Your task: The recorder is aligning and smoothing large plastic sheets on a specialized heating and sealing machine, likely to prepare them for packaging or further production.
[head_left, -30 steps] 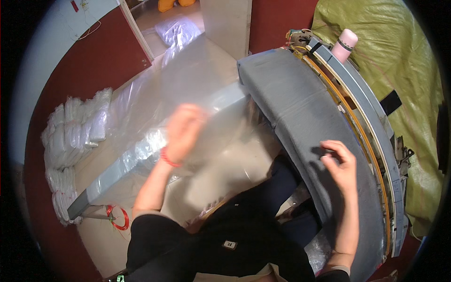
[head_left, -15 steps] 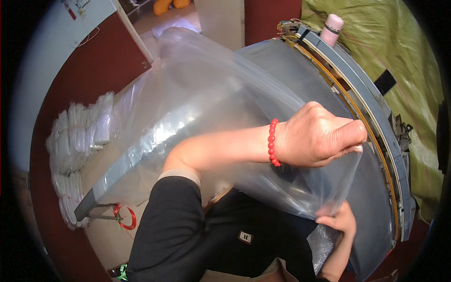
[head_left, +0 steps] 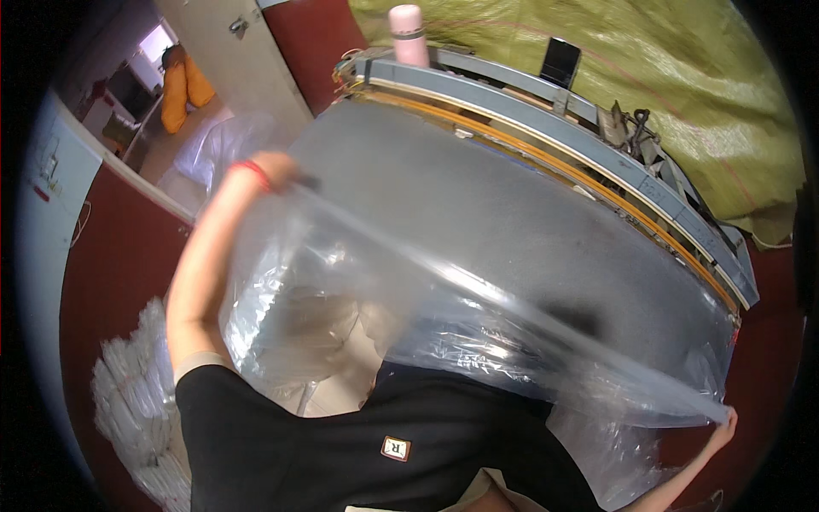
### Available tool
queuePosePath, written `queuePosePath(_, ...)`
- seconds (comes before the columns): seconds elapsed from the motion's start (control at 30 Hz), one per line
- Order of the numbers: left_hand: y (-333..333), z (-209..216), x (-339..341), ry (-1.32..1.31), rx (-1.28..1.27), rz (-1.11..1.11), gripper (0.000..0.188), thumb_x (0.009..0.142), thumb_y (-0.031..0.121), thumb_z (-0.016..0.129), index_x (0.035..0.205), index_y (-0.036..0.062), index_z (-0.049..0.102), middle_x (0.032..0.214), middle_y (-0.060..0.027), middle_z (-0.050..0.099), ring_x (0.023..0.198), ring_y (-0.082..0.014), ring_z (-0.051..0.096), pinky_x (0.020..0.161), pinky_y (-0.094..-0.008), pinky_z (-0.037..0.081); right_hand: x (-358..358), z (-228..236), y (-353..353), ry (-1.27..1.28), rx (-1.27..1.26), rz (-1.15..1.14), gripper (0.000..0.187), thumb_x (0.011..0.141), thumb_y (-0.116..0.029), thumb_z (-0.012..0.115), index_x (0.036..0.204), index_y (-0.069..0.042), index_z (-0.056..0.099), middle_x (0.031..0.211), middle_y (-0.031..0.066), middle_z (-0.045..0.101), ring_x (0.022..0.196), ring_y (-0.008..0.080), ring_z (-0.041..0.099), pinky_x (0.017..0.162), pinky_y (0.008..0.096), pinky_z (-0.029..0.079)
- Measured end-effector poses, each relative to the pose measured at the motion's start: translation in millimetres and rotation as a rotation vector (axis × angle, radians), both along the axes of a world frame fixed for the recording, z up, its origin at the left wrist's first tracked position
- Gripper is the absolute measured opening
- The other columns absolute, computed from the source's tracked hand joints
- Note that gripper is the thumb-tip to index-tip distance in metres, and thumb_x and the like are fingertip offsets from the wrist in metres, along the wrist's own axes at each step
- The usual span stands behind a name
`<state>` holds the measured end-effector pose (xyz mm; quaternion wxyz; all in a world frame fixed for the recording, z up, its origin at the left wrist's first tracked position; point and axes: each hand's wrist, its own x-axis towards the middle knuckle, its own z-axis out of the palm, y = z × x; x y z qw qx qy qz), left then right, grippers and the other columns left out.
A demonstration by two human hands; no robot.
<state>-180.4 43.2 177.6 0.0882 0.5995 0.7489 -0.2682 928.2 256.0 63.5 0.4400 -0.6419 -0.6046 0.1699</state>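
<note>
A large sheet of clear plastic film (head_left: 478, 282) stretches slantwise between my two hands, over the near part of a grey tabletop (head_left: 478, 188). My left hand (head_left: 277, 171), smeared by motion and with a red bead bracelet above it, is closed on the film's edge at the far left. At the lower right, past the table's near corner, my right hand (head_left: 725, 427) pinches the other end of that taut edge. The rest of the film hangs in shiny folds toward my body.
A long grey metal bar (head_left: 546, 124) with an orange strip runs along the table's far side. Behind it stand a pink bottle (head_left: 409, 38) and a black phone (head_left: 560, 64) before a yellow-green tarp (head_left: 682, 85). Bundled clear plastic bags (head_left: 132, 384) are stacked at left.
My left hand has swung from the right across to the far left with the film. My right hand has moved outward to the lower right, and the film is now drawn out between them.
</note>
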Motion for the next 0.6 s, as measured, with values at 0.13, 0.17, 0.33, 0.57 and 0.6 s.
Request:
queuePosePath(0.13, 21.7, 107.9, -29.1, 0.508, 1.12, 0.068, 0.017, 0.069, 0.007, 0.058, 0.086, 0.0076, 0.059, 0.084, -0.0087, 0.061, 0.078, -0.0232, 0.059, 0.065, -0.0352, 0.047, -56.4, -25.5, 19.6, -0.223, 0.024, -0.088, 0.019, 0.084, -0.014, 0.049, 0.093, 0.002, 0.056, 0.086, 0.0038, 0.057, 0.081, 0.0132, 0.05, 0.076, 0.025, 0.04)
queuePosePath(0.17, 33.3, 117.5, -11.1, 0.615, 1.539, -0.104, 0.016, 0.07, 0.006, 0.057, 0.086, 0.0063, 0.058, 0.086, -0.0089, 0.06, 0.077, -0.023, 0.059, 0.065, -0.0344, 0.047, -63.7, -31.6, 24.7, -0.223, 0.025, -0.125, 0.017, 0.083, -0.01, 0.047, 0.091, 0.001, 0.057, 0.083, 0.0034, 0.057, 0.079, 0.0123, 0.05, 0.074, 0.0244, 0.04)
queuePosePath(0.33, 80.4, 4.4, 59.9, -0.045, 1.094, -0.446, 0.04, 0.071, 0.013, 0.062, 0.109, 0.0061, 0.051, 0.117, -0.0113, 0.048, 0.115, -0.0297, 0.04, 0.093, -0.0445, 0.034, -115.0, -38.7, 27.2, -0.214, -0.019, -0.016, 0.015, 0.078, -0.001, 0.043, 0.083, 0.001, 0.057, 0.076, 0.0001, 0.054, 0.069, 0.0101, 0.048, 0.065, 0.0222, 0.039)
queuePosePath(0.57, 54.9, -120.9, -54.0, -0.093, 0.856, 0.358, 0.048, 0.079, 0.033, 0.054, 0.119, 0.0077, 0.044, 0.126, -0.0145, 0.039, 0.12, -0.032, 0.03, 0.096, -0.0424, 0.029, -271.2, 9.9, 21.5, -0.152, -0.254, 0.284, 0.007, 0.076, -0.001, 0.047, 0.072, -0.001, 0.052, 0.06, -0.0038, 0.046, 0.054, 0.0049, 0.04, 0.05, 0.0195, 0.032)
queuePosePath(0.6, 62.9, -114.9, -44.0, -0.179, 0.812, 0.369, 0.046, 0.078, 0.031, 0.054, 0.116, 0.0064, 0.047, 0.122, -0.0149, 0.043, 0.117, -0.0318, 0.035, 0.095, -0.0396, 0.031, -272.8, 13.9, 18.6, -0.159, -0.259, 0.287, 0.007, 0.076, -0.001, 0.047, 0.072, -0.001, 0.052, 0.06, -0.0038, 0.046, 0.054, 0.0049, 0.04, 0.05, 0.0195, 0.032)
